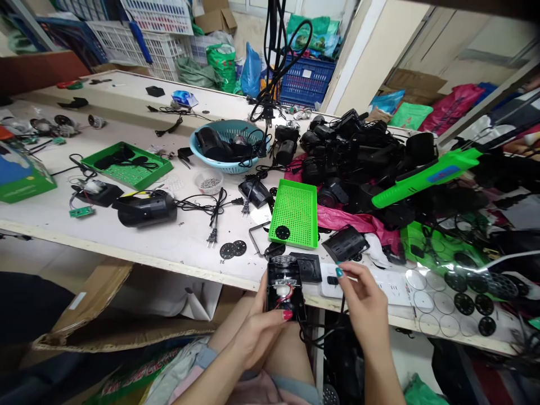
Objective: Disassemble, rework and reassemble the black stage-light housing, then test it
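Note:
My left hand (261, 326) is wrapped round a black plastic housing (302, 301), its thumb along the near edge. The housing faces up with its inside showing: a white part, red wires and a clear piece. Over the white power strip (386, 284) is my right hand (365, 292), thumb and index fingertips close together. A black plug (332, 280) sits at the strip just beside those fingertips; whether they grip anything is hidden. A black cord (314, 337) hangs below the strip between the hands. Behind the housing lies a flat black rectangular part (310, 267).
A green perforated tray (295, 211) lies ahead, with a blue basket (230, 166) of black parts behind it. Black housings and cords (354, 152) are heaped at right. Clear and black discs (464, 304) lie near the right edge. Cords (270, 56) hang from above.

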A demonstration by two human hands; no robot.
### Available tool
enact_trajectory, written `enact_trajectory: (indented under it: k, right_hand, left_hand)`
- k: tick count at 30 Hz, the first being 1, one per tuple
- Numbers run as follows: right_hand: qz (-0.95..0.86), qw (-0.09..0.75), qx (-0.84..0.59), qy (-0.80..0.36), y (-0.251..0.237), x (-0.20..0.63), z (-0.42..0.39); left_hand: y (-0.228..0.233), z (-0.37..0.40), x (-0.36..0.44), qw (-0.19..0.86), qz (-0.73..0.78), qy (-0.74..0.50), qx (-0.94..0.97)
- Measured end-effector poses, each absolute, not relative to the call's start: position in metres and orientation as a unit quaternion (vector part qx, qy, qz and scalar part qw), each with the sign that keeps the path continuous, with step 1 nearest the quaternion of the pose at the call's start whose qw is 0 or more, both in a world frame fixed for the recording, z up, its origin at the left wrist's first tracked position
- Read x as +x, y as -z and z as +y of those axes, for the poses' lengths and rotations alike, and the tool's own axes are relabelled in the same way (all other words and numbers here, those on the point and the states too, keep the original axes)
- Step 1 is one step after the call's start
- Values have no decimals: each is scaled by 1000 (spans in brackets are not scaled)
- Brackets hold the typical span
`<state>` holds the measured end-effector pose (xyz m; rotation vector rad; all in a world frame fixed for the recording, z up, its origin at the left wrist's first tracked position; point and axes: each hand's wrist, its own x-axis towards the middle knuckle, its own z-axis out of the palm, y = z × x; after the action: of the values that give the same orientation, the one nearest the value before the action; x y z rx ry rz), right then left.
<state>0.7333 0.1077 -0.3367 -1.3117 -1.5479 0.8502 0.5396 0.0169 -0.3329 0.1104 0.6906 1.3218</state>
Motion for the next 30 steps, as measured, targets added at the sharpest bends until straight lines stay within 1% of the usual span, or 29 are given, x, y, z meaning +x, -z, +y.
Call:
enact_trajectory:
  k: [2, 5, 7, 9, 11, 13, 17, 20, 24, 30]
  right_hand:
    - [-612, 447, -566, -325, 341, 747, 128]
    - [-648, 419, -597, -220, 348, 761, 160]
    - [-692, 376, -597, -153, 354, 767, 182]
    - [-727, 313, -598, -126, 361, 771, 200]
    - [-740, 260, -607, -128, 370, 772, 213]
    - [-741, 239, -612, -136, 379, 773, 220]
    - [-735, 259, -611, -139, 385, 771, 218]
    - [-731, 289, -602, -139, 376, 769, 204]
    - [-732, 327, -564, -198, 361, 769, 180]
    - [-746, 256, -539, -296, 365, 774, 179]
  left_hand:
    - [335, 15, 536, 747, 305, -588, 54]
    - [341, 14, 534, 754, 283, -590, 54]
    - [345, 14, 534, 751, 267, -602, 52]
    - [348, 16, 534, 750, 255, -608, 49]
    - [349, 17, 534, 752, 251, -609, 40]
    - [349, 19, 534, 751, 252, -609, 33]
    - [347, 21, 532, 744, 264, -613, 9]
    - [345, 22, 531, 733, 280, -617, -55]
    - [346, 8, 530, 699, 290, -636, -150]
    - [362, -49, 525, 715, 281, -619, -164]
